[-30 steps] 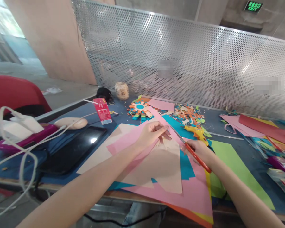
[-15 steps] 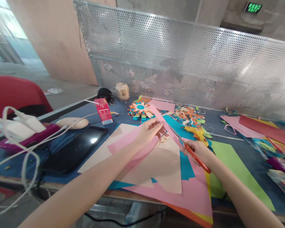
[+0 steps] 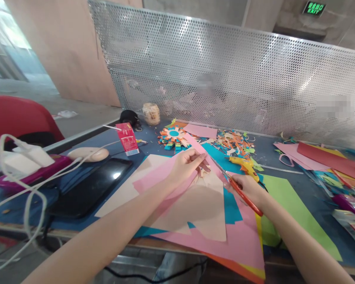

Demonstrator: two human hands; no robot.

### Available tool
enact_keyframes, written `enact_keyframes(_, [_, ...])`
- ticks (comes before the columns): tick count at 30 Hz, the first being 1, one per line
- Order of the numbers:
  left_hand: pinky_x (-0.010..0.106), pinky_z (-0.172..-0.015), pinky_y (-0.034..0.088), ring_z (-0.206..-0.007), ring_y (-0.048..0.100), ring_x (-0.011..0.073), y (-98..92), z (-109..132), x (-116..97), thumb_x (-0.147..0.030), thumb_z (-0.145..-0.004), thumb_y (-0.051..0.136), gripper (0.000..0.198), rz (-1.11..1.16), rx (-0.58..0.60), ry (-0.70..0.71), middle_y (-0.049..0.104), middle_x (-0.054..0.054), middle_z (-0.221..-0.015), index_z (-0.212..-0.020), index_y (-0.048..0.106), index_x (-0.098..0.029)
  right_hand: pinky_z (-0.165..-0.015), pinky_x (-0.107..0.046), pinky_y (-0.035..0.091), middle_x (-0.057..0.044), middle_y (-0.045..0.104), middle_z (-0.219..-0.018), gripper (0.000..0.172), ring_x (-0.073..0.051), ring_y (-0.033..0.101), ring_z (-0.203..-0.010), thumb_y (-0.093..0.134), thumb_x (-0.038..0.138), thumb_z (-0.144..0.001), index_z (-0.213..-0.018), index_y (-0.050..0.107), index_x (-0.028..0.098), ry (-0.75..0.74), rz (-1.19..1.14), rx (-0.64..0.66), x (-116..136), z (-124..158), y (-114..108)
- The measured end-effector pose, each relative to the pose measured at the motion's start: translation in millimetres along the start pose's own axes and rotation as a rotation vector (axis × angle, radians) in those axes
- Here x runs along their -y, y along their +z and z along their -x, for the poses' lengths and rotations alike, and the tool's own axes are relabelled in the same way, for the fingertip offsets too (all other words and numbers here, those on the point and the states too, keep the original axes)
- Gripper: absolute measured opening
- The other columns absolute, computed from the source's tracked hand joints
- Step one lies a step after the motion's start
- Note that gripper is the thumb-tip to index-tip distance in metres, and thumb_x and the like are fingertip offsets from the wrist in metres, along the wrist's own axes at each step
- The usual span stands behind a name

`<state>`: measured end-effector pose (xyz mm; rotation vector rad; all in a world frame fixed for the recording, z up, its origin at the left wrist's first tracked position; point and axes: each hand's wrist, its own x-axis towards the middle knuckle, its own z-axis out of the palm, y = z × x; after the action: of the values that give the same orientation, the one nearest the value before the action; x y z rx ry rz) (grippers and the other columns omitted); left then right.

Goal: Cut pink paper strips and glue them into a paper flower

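Head view, all places given from the yellow glue gun [image 3: 245, 163]. Pink strip [image 3: 195, 143]: slanting away on the gun's left, held taut-looking, presumably so that the blades can follow a firm edge. Scissors [image 3: 236, 185]: pointing up and left, on the gun's near side, their blades lying along the strip, probably for a lengthwise line; whether they are biting, one cannot tell. Left hand [image 3: 187, 162]: left of the gun, nearly closed, thumb and forefinger pinching the strip, the other fingers curling loosely, seemingly steadying it. Right hand [image 3: 250, 188]: just in front of the gun, wrapping around the red handles; handle spread unclear. Cream sheet [image 3: 195, 213]: lying nearer and left of the gun, apparently serving as a work surface. Paper scraps [image 3: 233, 141]: heaping behind the gun, perhaps keeping offcuts together. Paper flower [image 3: 174, 133]: resting farther left and beyond.
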<state>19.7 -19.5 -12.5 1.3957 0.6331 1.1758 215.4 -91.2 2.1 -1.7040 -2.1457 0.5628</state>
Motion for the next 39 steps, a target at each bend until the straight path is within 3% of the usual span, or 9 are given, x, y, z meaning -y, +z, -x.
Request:
enact_keyframes(10, [0.021, -0.038, 0.043, -0.052, 0.064, 0.0164, 0.5, 0.7, -2.2, -0.041, -0.073, 0.063, 0.03, 0.006, 0.01, -0.019, 0.066, 0.005, -0.059, -0.065, 0.054, -0.014, -0.046, -0.024, 0.032, -0.001, 0.047, -0.055, 0.041, -0.012, 0.044, -0.05, 0.044, 0.055, -0.077, -0.056, 0.044, 0.019, 0.024, -0.005, 0.004, 0.4, -1.5, 1.0])
enact_keyframes(17, [0.02, -0.038, 0.043, -0.052, 0.065, 0.0169, 0.8, 0.7, 1.4, -0.04, -0.074, 0.062, 0.029, 0.002, 0.045, -0.033, 0.064, 0.004, -0.055, -0.064, 0.055, -0.013, -0.049, -0.024, 0.029, 0.002, 0.038, -0.056, 0.042, -0.011, 0.037, -0.052, 0.042, 0.055, -0.077, -0.055, 0.034, 0.02, -0.013, 0.019, -0.011, 1.8, 0.1, 0.4])
enact_keyframes(27, [0.021, -0.039, 0.043, -0.054, 0.066, 0.0175, -0.1, -0.1, 4.2, -0.042, -0.074, 0.062, 0.03, -0.004, 0.05, -0.034, 0.066, 0.004, -0.059, -0.065, 0.055, -0.014, -0.049, -0.024, 0.033, 0.0, 0.046, -0.056, 0.038, -0.012, 0.042, -0.052, 0.041, 0.051, -0.077, -0.055, 0.041, 0.02, 0.02, 0.029, -0.016, 2.9, -1.3, 1.6])
enact_keyframes(39, [0.019, -0.037, 0.042, -0.051, 0.065, 0.0155, 4.5, 2.2, 1.5, -0.04, -0.074, 0.063, 0.03, 0.033, 0.103, -0.036, 0.065, 0.004, -0.057, -0.063, 0.054, -0.013, -0.048, -0.024, 0.028, 0.001, 0.038, -0.056, 0.037, -0.011, 0.038, -0.051, 0.041, 0.049, -0.077, -0.056, 0.033, 0.021, 0.013, 0.016, 0.003, 7.1, 2.0, -0.7])
